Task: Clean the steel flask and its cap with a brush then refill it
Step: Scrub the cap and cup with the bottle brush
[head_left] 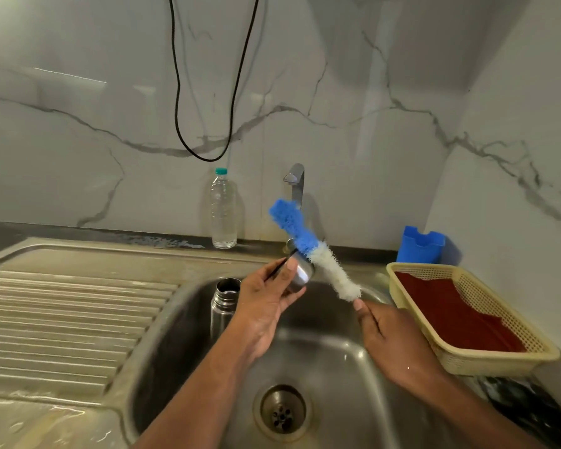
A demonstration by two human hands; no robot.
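One steel flask (pixel 222 306) stands upright, mouth up, in the sink (pixel 321 367). One cap (pixel 300 273) gripped in left hand (pixel 269 303) above sink. Right hand (pixel 389 335) grips one brush (pixel 314 251) handle; brush axis slants up-left, blue tip uppermost. One plastic bottle (pixel 223 210) behind sink; no readable labels.

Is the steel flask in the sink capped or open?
Open: the flask stands upright with a bare mouth; the left hand holds its cap.

No legible text, labels or numbers anywhere.
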